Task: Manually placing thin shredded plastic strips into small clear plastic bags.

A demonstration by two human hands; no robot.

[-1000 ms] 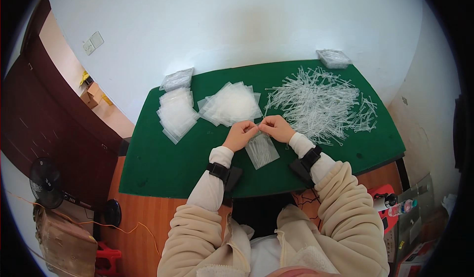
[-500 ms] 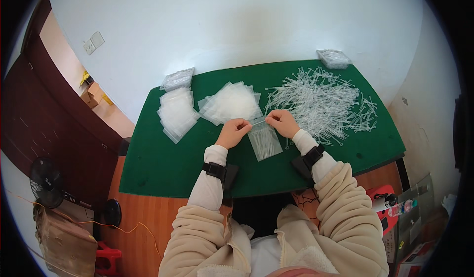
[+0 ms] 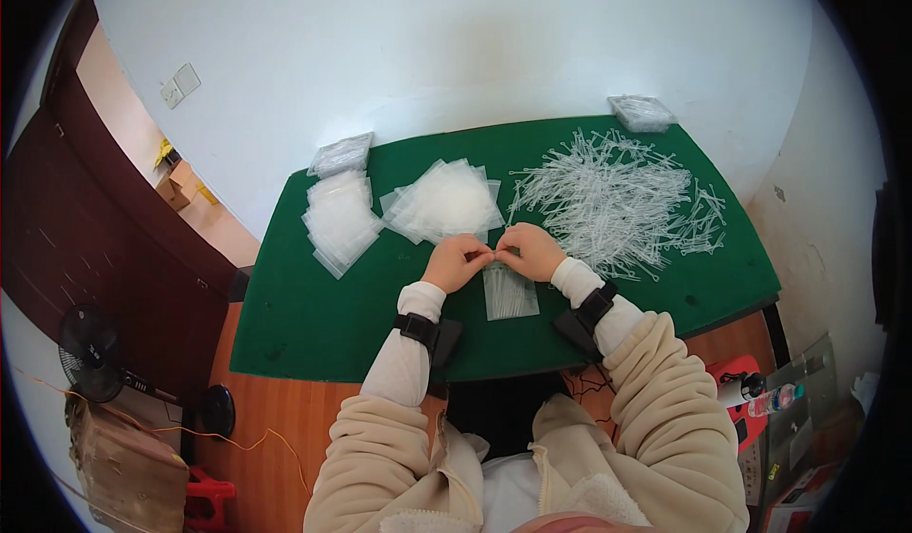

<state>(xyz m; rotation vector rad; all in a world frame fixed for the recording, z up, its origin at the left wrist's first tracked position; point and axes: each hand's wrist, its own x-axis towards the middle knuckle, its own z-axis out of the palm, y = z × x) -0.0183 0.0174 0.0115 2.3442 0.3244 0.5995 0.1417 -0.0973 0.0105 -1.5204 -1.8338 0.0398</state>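
Note:
Near the front middle of the table, both hands pinch the top edge of a clear zip bag holding several thin clear plastic sticks. My left hand grips the bag's upper left, fingers closed. My right hand is closed on the same edge, its fingertips almost touching the left ones. Beyond the hands lies a loose pile of zip bags. To the right spreads a big heap of clear plastic sticks with small ringed ends.
The table has a green top. At its left lies a fanned row of zip bags below a packed bundle. Another packed bundle sits at the far right corner. A black fan stands left of the table, a water bottle at the right.
Both hands have drawn together along the bag's top edge and moved slightly nearer to me. The bag has straightened and shifted toward me too.

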